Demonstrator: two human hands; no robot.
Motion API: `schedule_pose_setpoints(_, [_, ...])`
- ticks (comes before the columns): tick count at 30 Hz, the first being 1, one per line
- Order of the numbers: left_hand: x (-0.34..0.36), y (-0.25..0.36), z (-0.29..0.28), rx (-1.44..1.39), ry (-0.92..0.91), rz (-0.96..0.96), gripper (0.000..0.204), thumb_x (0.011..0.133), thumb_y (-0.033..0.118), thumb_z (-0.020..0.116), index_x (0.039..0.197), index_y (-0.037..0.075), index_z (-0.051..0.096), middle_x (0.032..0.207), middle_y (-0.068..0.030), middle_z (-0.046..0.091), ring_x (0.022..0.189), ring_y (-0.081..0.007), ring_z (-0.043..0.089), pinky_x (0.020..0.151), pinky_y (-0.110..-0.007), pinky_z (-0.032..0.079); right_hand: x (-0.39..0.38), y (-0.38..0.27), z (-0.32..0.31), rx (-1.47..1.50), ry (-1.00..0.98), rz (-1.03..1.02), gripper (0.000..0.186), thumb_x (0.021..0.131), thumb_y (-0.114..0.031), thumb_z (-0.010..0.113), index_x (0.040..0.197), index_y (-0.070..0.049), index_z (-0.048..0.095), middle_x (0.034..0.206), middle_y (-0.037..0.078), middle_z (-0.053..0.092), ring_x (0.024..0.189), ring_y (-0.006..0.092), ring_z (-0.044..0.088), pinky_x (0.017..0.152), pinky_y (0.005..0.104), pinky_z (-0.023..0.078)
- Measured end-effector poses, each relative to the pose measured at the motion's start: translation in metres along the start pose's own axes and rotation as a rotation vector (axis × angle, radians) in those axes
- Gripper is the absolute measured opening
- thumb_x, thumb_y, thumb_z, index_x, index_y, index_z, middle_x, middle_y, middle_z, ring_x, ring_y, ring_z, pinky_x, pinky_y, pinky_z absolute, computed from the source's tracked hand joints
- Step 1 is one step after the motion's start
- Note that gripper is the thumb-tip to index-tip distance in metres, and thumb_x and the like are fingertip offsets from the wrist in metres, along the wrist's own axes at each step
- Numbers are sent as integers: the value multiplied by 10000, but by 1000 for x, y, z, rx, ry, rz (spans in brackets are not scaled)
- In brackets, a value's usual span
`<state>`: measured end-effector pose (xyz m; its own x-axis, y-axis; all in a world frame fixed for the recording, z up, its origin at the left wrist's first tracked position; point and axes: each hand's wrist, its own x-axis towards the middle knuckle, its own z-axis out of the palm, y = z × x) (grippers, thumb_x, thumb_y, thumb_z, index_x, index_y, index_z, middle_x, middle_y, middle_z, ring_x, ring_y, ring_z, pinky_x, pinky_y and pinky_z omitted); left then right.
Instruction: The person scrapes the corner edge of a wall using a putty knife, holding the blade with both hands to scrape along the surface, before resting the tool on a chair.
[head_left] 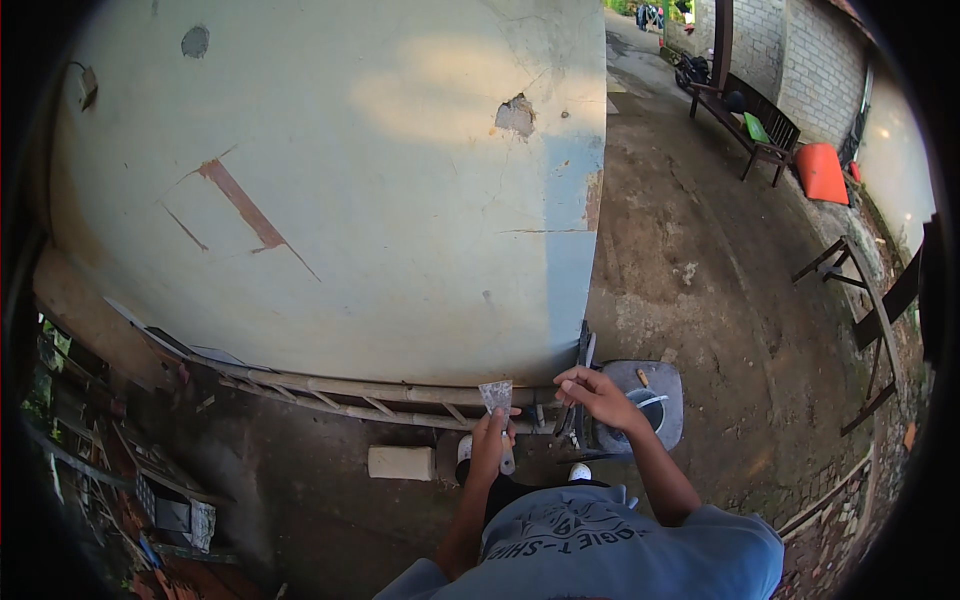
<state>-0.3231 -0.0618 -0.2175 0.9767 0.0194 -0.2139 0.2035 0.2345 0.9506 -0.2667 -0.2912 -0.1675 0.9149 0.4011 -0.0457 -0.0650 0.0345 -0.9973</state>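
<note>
My left hand [490,433] grips a metal putty knife [497,394] by its pale handle, with the speckled blade pointing up. My right hand [592,398] is curled, fingertips drawn together, just to the right of the knife; whether it holds anything I cannot make out. Below it is a grey seat [655,375] bearing a dark container [645,415] with a light tool across its top and a small wooden-handled tool [644,378]. In front of me is a pale wall [400,230] with cracks, holes and peeled patches.
A bamboo ladder [330,390] lies along the wall's foot, near a pale block [400,462]. Wooden debris [170,500] is at left. At right stand a dark bench [760,150], an orange object [822,172] and a wooden frame [868,320] beside a dirt path [720,280].
</note>
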Motion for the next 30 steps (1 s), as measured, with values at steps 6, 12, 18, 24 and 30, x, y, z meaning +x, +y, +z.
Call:
schedule_pose_setpoints(6, [14, 12, 47, 5, -131, 45, 464, 1020, 398, 374, 883, 12, 592, 645, -33, 516, 548, -111, 492, 528, -255, 411, -21, 6, 14, 25, -81, 70, 283, 989, -253, 511, 1148, -24, 553, 945, 34, 611, 809, 103, 555, 759, 261, 468])
schedule_pose_setpoints(12, [30, 26, 66, 63, -212, 46, 474, 1018, 373, 415, 746, 18, 573, 574, -21, 522, 482, -95, 512, 451, -251, 396, -15, 3, 36, 60, 126, -11, 239, 1003, -281, 479, 942, -57, 535, 782, -17, 538, 685, 75, 477, 652, 233, 420])
schedule_pose_setpoints(18, [71, 20, 57, 244, -202, 308, 439, 1015, 280, 450, 731, -31, 572, 561, -32, 530, 536, -74, 498, 477, -280, 390, 37, 1, 67, 152, 457, -130, 241, 1007, -239, 476, 931, -26, 559, 769, -30, 535, 704, 53, 471, 638, 224, 408])
schedule_pose_setpoints(24, [108, 57, 37, 204, -155, 362, 367, 1006, 236, 457, 809, -58, 554, 587, -83, 499, 604, -89, 426, 540, -314, 391, 102, -6, 95, 137, 666, -265, 230, 1000, -187, 476, 926, 1, 586, 801, -24, 553, 758, 44, 453, 666, 227, 410])
schedule_pose_setpoints(30, [134, 77, 63, 272, -121, 458, 347, 996, 196, 482, 736, -34, 498, 591, -77, 474, 595, -97, 407, 522, -316, 374, 124, -17, 77, 186, 840, -332, 228, 1004, -178, 464, 897, -15, 582, 765, -31, 545, 712, 39, 453, 625, 221, 402])
